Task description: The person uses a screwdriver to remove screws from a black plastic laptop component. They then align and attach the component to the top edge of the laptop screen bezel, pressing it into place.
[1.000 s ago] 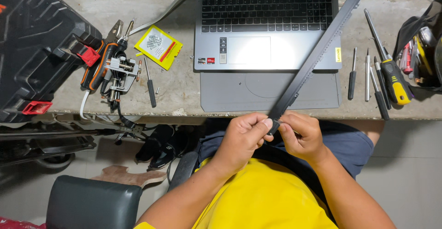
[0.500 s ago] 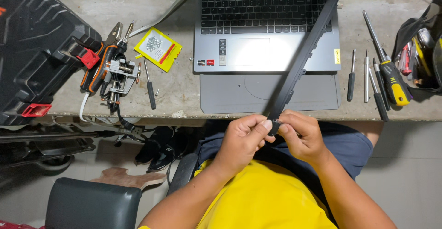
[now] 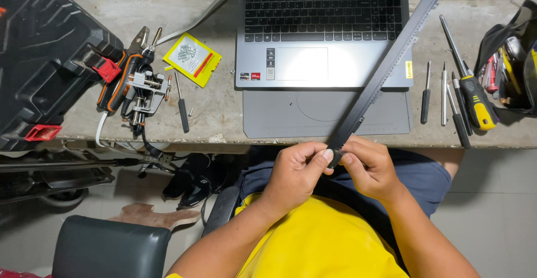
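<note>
Both hands meet at the near end of a long, narrow dark grey strip (image 3: 386, 65) that slants up to the right over the open grey laptop (image 3: 321, 37). My left hand (image 3: 296, 172) pinches the strip's lower tip with thumb and forefinger. From the other side, my right hand (image 3: 369, 166) grips the same end with its fingertips. A flat grey panel (image 3: 324, 113) lies under the laptop's front edge on the concrete bench (image 3: 140, 4).
A black tool case (image 3: 45, 54) sits at the left. Pliers and a small vise (image 3: 140, 85) lie beside a yellow screw packet (image 3: 191, 58) and a small screwdriver (image 3: 182, 107). Several screwdrivers (image 3: 458, 99) and a tool bag (image 3: 512, 60) are at the right.
The strip's far end has swung slightly left and back right while both hands stayed at its near end. The view has shifted a little.
</note>
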